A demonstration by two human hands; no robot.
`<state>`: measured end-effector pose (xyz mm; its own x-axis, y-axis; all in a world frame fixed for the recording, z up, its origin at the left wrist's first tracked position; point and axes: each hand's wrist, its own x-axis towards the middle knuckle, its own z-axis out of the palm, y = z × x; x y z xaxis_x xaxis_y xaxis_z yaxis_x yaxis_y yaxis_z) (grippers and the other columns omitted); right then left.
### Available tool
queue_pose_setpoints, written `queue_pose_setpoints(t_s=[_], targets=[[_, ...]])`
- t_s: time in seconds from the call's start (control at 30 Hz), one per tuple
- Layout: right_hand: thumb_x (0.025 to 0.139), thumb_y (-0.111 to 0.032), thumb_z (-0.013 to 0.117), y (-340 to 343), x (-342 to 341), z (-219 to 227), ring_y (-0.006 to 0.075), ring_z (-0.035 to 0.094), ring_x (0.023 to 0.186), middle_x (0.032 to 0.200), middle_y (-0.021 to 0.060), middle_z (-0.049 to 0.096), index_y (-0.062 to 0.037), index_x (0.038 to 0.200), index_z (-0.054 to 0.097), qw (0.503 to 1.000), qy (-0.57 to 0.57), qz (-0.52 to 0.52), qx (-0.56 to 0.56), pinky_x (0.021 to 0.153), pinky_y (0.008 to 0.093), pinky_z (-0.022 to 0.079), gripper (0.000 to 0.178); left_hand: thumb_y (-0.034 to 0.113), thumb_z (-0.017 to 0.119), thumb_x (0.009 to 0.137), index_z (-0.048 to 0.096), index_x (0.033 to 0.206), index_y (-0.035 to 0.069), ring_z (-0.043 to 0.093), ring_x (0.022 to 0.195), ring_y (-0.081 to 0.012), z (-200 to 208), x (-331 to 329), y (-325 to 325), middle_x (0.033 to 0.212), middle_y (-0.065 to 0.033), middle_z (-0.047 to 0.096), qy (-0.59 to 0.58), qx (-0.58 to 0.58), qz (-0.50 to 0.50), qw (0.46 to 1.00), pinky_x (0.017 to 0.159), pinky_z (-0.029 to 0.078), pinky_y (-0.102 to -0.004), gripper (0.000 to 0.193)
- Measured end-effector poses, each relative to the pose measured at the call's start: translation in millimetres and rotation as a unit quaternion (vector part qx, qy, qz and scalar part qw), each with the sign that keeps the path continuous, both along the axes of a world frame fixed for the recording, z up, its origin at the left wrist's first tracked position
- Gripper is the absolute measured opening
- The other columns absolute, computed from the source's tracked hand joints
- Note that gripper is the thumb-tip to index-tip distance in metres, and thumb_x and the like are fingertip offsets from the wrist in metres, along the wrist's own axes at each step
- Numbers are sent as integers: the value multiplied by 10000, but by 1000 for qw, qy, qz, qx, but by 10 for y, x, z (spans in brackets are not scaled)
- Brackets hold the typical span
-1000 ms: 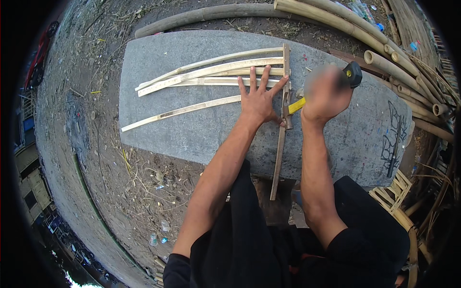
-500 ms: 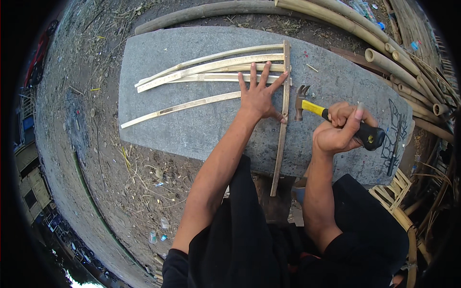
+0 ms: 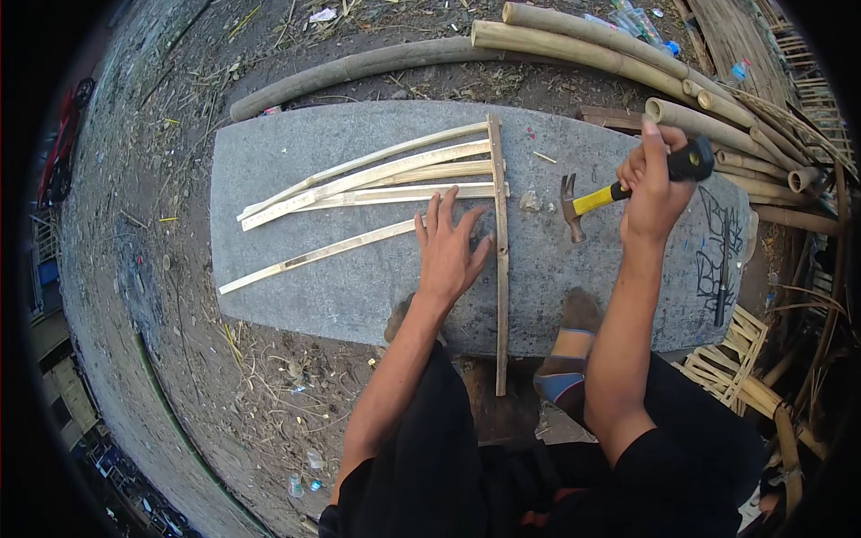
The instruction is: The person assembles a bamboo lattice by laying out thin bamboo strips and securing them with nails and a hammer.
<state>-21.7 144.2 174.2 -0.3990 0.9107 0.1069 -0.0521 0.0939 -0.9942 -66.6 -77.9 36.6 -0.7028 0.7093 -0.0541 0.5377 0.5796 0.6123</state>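
Observation:
My right hand (image 3: 655,184) is closed round the black grip of a claw hammer (image 3: 594,200) with a yellow neck, its metal head hanging over the slab. Fingers spread, my left hand (image 3: 451,247) is over the end of the lowest bamboo strip (image 3: 336,251), beside a long crosspiece (image 3: 501,296); whether it touches the strip I cannot tell. Several pale bamboo strips (image 3: 372,184) fan out leftward from the crosspiece, their right ends meeting its upper part. The crosspiece's lower end juts past the near edge of the grey slab (image 3: 332,314).
Thick bamboo poles (image 3: 583,58) lie behind and to the right of the slab. A thin dark rod (image 3: 723,269) rests at its right end. My feet (image 3: 574,345) are at its near edge, and a woven bamboo piece (image 3: 731,350) is at lower right.
My left hand has come off the crosspiece and moved down and left, fingers still spread. The right hand has raised the hammer's handle. The whole view has shifted.

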Motion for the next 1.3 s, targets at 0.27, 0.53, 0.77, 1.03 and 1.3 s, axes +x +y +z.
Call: queue_pose_setpoints(t_s=[0.27,0.53,0.77,1.03,1.3], targets=[[755,-450,825,922,-284,-803,315,675,873,886,188,698,13,1009,677,801,-490,300,166,807,418,506,548,121,731,841,665,1148,116,422,1349,-390,344,-497,-447,1423,-153,476,22,61,-38,997,1110,369,-491,314],[848,-437,765,997,-415,-1178,233,600,720,779,109,631,-5,986,643,748,-451,468,137,663,384,448,470,157,699,863,656,1130,87,575,1189,-327,858,-2297,-369,1248,-110,619,93,-273,-254,923,1019,468,-448,280],[868,-357,721,590,-247,-1052,350,661,724,782,159,657,-40,957,664,664,-407,597,189,643,468,480,335,383,576,976,675,1144,64,642,1036,-376,8,-3116,585,1087,-167,685,100,-182,-206,956,900,506,-464,374],[873,-279,715,926,-403,-1015,263,696,739,812,127,697,-21,968,689,674,-378,611,170,652,387,526,277,504,423,1025,681,1169,89,669,914,-430,-294,-2745,1113,924,-220,708,-24,-241,-209,948,814,509,-504,510],[903,-200,690,2107,-1026,-1764,218,678,716,764,134,693,1,1054,624,765,-458,435,127,643,357,494,260,486,444,1020,681,1007,58,645,879,-415,-394,-2770,1082,888,-201,668,-21,-187,-145,971,749,503,-488,489]])
